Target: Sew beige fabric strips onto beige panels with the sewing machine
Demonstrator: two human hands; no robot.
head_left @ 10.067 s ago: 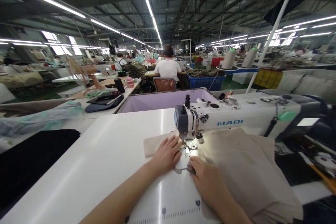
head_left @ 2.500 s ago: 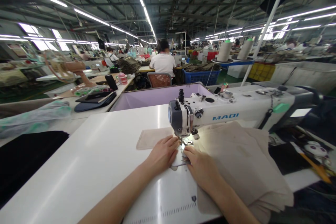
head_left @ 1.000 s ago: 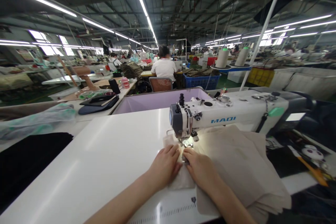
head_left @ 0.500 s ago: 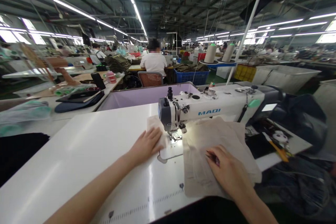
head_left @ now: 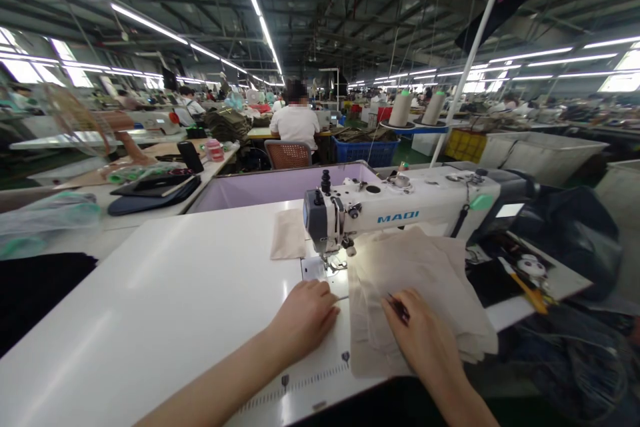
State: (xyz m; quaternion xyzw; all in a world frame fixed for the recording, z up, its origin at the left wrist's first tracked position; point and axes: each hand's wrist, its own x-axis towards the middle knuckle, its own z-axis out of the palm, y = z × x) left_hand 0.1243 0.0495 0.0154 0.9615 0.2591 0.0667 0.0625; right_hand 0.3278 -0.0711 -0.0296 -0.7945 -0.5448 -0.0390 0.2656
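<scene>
My left hand (head_left: 306,315) rests in front of the needle area of the white sewing machine (head_left: 415,203), its fingers curled; whether they hold anything is hidden. Over the pile of beige cloth pieces (head_left: 425,267), to the right of the needle, my right hand (head_left: 417,323) is closed round a small dark pointed tool (head_left: 399,307). Another beige cloth piece (head_left: 289,235) lies flat on the white table (head_left: 190,287), behind and left of the presser foot.
A lilac-lined bin (head_left: 280,185) stands behind the table. Orange-handled scissors (head_left: 525,287) lie at the right. Thread cones (head_left: 401,109) stand behind the machine. A person in white (head_left: 295,125) sits farther back.
My left hand has come off the small beige piece and moved toward me and to the right, its fingers now curled. My right hand has shifted slightly nearer to me.
</scene>
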